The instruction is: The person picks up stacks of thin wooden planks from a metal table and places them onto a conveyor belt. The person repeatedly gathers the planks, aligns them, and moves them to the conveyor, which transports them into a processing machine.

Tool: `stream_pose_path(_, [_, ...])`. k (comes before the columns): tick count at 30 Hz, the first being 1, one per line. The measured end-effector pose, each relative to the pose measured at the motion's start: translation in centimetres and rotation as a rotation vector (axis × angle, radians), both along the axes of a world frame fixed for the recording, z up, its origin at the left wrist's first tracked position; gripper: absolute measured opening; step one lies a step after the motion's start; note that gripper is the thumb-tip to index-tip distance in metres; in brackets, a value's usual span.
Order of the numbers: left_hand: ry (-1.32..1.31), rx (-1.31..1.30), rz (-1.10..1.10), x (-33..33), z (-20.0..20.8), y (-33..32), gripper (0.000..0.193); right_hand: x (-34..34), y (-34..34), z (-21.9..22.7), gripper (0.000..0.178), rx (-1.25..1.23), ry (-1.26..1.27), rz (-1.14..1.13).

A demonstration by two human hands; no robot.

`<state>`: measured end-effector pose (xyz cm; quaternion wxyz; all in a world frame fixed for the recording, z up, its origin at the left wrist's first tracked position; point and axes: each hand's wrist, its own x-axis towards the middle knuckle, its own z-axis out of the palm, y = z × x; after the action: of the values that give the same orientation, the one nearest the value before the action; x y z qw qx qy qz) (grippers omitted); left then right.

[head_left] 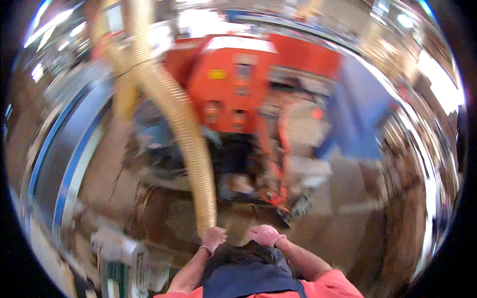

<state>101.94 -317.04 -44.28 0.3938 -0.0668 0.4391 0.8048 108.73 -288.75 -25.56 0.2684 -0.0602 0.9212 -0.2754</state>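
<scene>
My left hand (213,239), in a pale pinkish glove, is curled closed low in the middle, just in front of my body. Behind it, the lower end of a ribbed yellowish hose (191,144) comes down; whether the hand touches the hose I cannot tell. To its right, my gloved right hand (267,235) is also closed, knuckles up, at waist height. A small pale patch shows beside the right fingers, too blurred to name. Anything inside either fist is hidden. A dark apron (253,280) covers my front below the hands.
Ahead stands a large orange-red machine (233,89) with a yellow label. Right of it is a blue panel (360,109), and an orange-red arm or bar (283,149) slants to the brown floor (348,233). A blue-edged conveyor-like frame (74,159) runs along the left. Motion blurs much.
</scene>
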Motion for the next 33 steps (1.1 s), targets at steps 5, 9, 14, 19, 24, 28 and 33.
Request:
stream_pose_path(5, [0.044, -0.555, -0.100, 0.9, 3.1, 8.0, 0.012, 13.9, 14.3, -8.2, 0.050, -0.023, -0.042, -0.504])
stream_pose_path(9, [-0.001, -0.512, -0.187, 2.7, 2.3, 18.2, 0.016, 24.6, 23.8, -8.0, 0.051, -0.155, -0.156, -0.986])
stream_pose_path(14, [0.130, -0.665, -0.288, 5.7, 8.5, 32.7, 0.022, 33.7, 30.1, -7.2, 0.050, -0.259, -0.226, -1.298])
stream_pose_path(19, [0.277, -0.470, -0.534, 8.6, 6.1, 47.4, 0.021, 41.3, 36.6, -9.1, 0.047, -0.458, -0.019, -1.609])
stream_pose_path(24, [0.368, -0.518, -0.700, 12.4, 8.5, 63.8, 0.024, 44.7, 42.1, -8.9, 0.043, -0.692, 0.005, -1.814])
stream_pose_path(28, [0.360, -0.505, -0.999, 16.8, 10.9, 76.9, 0.052, 48.4, 47.9, -10.2, 0.047, -0.787, -0.033, -1.877])
stream_pose_path(33, [0.265, -0.411, -1.298, 21.6, 10.0, 95.3, 0.092, 54.6, 60.2, -14.0, 0.031, -0.972, -0.090, -2.275])
